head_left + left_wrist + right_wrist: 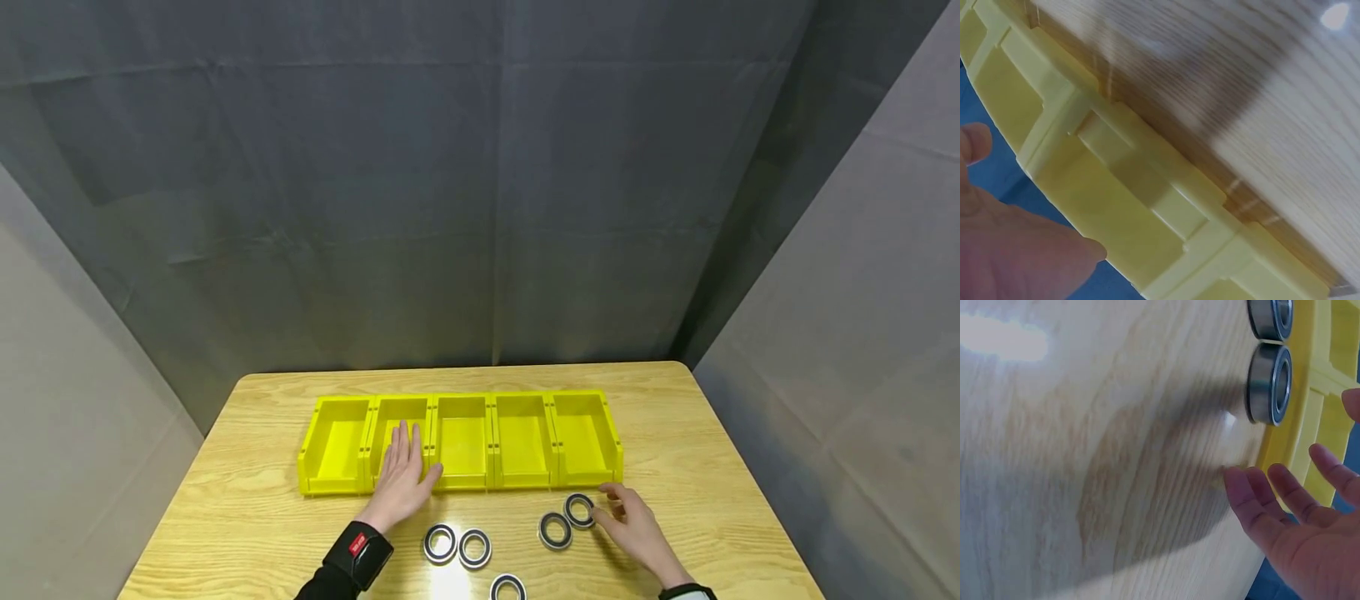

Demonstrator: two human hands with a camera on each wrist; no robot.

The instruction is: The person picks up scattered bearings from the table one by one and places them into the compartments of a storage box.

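My left hand [403, 492] reaches over the second yellow bin [382, 408] from the left, its fingers straight and holding nothing. Only part of that hand [1016, 250] shows in the left wrist view, beside the bins. On the right, my right hand [636, 529] hovers just beside a ball bearing [568, 511], with loosely bent fingers. In the right wrist view, a gap shows between its fingers [1241, 494] and the nearer metal bearing [1261, 384]. A second bearing [543, 531] lies against the first one.
Several joined yellow bins [462, 481] stand in a row across the wooden table [255, 500]. Two more bearings lie side by side near the middle, a left one [427, 544] and a right one [488, 550]. Another bearing [497, 587] is cut off by the bottom edge. Grey curtains [480, 208] surround the table.
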